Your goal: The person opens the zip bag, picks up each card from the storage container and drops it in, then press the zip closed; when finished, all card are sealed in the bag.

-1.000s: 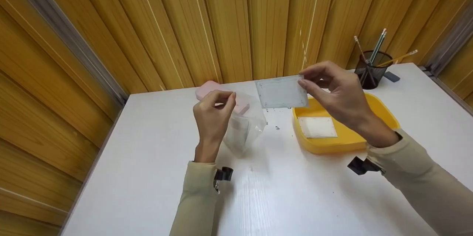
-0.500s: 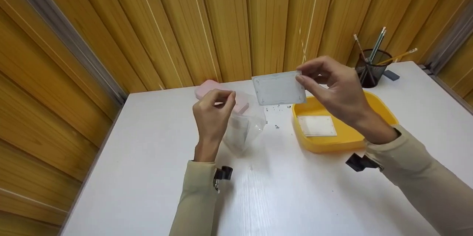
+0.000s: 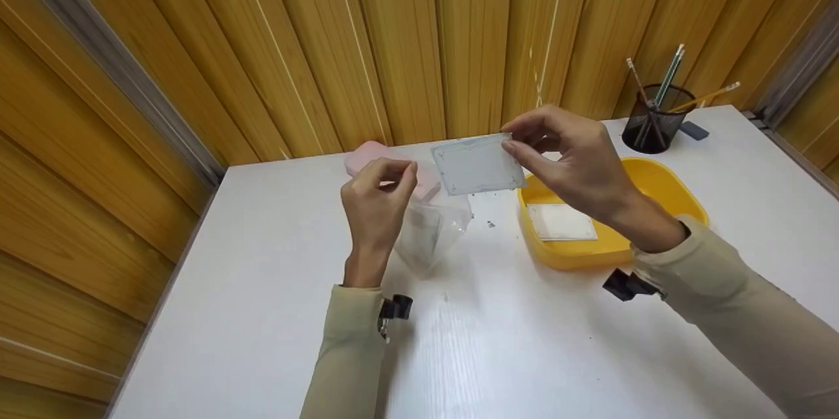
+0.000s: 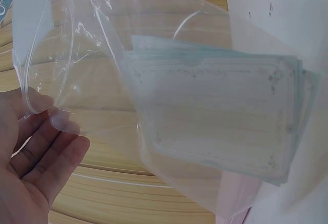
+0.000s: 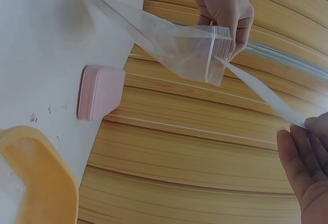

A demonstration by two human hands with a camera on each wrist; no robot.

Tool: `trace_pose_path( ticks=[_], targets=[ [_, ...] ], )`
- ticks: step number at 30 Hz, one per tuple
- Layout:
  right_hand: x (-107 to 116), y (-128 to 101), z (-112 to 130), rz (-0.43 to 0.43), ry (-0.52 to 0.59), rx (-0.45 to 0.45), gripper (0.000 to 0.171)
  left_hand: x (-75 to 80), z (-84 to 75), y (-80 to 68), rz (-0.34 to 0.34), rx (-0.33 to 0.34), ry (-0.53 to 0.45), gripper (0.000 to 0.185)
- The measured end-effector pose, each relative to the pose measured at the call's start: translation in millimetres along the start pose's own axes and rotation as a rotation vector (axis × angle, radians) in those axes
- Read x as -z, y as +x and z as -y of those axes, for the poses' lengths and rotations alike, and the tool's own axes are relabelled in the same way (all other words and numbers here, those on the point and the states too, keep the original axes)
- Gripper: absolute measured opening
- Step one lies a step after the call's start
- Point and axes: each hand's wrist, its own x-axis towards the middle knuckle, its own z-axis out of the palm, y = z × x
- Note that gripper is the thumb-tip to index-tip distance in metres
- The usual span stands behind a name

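Note:
My left hand point(image 3: 377, 219) pinches the edge of a clear zip-lock bag point(image 3: 449, 229) near its mouth, holding it over the table. Several pale cards with printed borders point(image 4: 215, 111) lie inside the bag, seen through the plastic in the left wrist view. Between thumb and fingers, my right hand point(image 3: 577, 173) holds another pale bordered card point(image 3: 482, 166) by its right edge. In the right wrist view, the far corner of that held card point(image 5: 264, 93) is right at the bag's zip opening point(image 5: 218, 55).
A yellow tray point(image 3: 564, 260) with a white card point(image 3: 562, 222) in it stands below my right hand. Behind the bag sits a pink box point(image 5: 105, 90). A black mesh pencil cup point(image 3: 655, 127) and a dark eraser point(image 3: 695, 131) are at the back right. Dark crumbs dot the table.
My right hand has risen slightly, then moved left with the card, bringing it closer to the bag's mouth. My left hand and the bag have stayed nearly still.

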Motion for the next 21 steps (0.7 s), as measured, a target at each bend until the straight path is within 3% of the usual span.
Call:
trace_pose_path(
  ticks=[11,21],
  targets=[
    [-7.2,7.7,7.6,0.051,-0.013,0.029,0.017,-1.5,-0.6,-0.1,0.01,-0.001,-0.008,0.004],
    [-19.8,18.1,15.1,0.122,-0.096,-0.061,0.014,-3.0,-0.9,-0.1,0.01,-0.013,-0.011,0.004]
  ],
)
